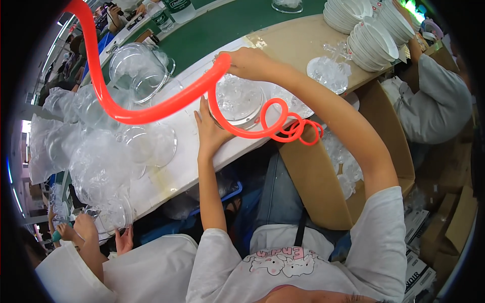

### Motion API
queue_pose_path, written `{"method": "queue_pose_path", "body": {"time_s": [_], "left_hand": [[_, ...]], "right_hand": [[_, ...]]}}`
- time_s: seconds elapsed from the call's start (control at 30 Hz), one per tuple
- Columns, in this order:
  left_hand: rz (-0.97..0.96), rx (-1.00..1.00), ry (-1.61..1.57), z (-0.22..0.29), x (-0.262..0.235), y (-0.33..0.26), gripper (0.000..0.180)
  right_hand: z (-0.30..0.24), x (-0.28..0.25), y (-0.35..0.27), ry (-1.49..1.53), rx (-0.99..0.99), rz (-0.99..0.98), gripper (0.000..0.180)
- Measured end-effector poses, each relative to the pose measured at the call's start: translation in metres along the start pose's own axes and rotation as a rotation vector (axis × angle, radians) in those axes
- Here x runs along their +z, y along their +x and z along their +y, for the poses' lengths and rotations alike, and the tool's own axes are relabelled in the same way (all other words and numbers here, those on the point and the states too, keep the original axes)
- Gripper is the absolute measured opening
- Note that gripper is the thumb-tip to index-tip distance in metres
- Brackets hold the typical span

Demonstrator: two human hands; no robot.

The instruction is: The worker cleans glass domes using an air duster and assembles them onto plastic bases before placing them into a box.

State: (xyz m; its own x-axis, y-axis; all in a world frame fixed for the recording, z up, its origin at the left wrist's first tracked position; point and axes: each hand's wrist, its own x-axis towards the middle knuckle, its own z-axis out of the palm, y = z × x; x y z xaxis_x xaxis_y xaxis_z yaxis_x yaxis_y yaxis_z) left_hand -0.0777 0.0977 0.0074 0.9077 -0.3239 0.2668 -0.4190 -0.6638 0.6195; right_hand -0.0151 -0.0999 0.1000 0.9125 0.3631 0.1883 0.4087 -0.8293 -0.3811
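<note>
The person's left hand (209,129) lay flat with fingers spread against the near side of a round clear plastic container (237,101) on the white workbench (177,166), steadying it rather than closing around it. The right hand (247,63) reached over the far side of that container with fingers curled; it seemed closed on the end of the coiled red air hose (166,103), though whatever tool sat at the hose end was hidden under the fingers. From that hand the hose ran left of the container in a long bend and climbed toward the upper left edge of the view, while a second stretch curled around the container's front and wound into small loops just right of it.

Left of the container lay a clear plastic lid (151,144) and, farther left, a heap of clear bagged plastic parts (96,161). Behind the container ran a green conveyor belt (227,25). To its right stood stacks of white bowls (369,30) on a cardboard sheet, and below them an open cardboard box (313,177). Another person's hands (103,235) worked at the bench's near-left end.
</note>
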Motion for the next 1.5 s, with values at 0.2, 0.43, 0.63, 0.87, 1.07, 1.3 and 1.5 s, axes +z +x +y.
{"method": "queue_pose_path", "body": {"time_s": [0.2, 0.43, 0.63, 0.87, 1.07, 1.3, 1.5], "left_hand": [[-0.038, -0.025, -0.017, 0.01, -0.003, 0.0, 0.13], [0.05, 0.047, -0.075, -0.01, 0.004, -0.001, 0.123], [0.037, 0.015, -0.079, 0.001, 0.002, -0.001, 0.121], [0.05, 0.086, -0.102, -0.006, 0.0, -0.001, 0.12], [0.007, 0.017, -0.031, 0.004, 0.0, 0.002, 0.121], [0.018, 0.02, -0.057, -0.008, 0.002, 0.0, 0.12], [0.012, 0.031, -0.03, 0.001, 0.0, 0.0, 0.12]], "right_hand": [[0.002, -0.003, -0.005, 0.087, -0.072, 0.027, 0.035], [-0.009, -0.001, -0.002, 0.043, -0.054, 0.007, 0.033], [-0.012, -0.003, -0.002, 0.014, -0.004, 0.007, 0.03], [-0.026, -0.011, -0.008, -0.01, 0.073, 0.046, 0.028], [-0.02, -0.002, -0.012, 0.043, 0.075, 0.083, 0.026], [-0.027, 0.0, -0.016, 0.021, 0.111, 0.126, 0.025], [-0.022, 0.003, -0.019, 0.048, 0.115, 0.161, 0.024]]}}
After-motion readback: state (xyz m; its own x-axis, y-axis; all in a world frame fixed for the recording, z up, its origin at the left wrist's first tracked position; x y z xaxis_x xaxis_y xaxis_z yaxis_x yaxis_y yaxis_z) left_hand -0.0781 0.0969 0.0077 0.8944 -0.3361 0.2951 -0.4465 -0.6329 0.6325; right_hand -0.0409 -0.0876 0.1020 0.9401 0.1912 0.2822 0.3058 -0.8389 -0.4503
